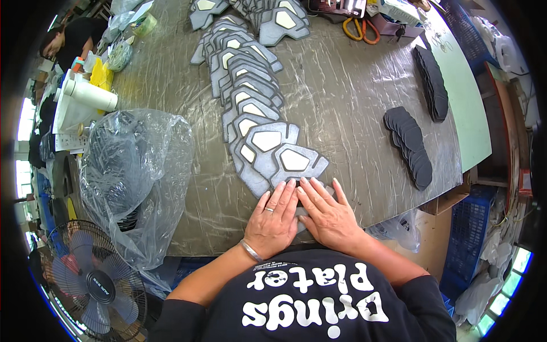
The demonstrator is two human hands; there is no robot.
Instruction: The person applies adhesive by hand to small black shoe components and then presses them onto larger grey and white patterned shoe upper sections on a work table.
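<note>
Both hands lie flat and open, side by side, the left hand (pixel 272 221) and right hand (pixel 327 214) pressing down a grey piece (pixel 302 210) at the near edge of the counter (pixel 353 102), likely to flatten it. The long row of grey pieces (pixel 250 97) overlaps and runs from near to far, leaning left.
</note>
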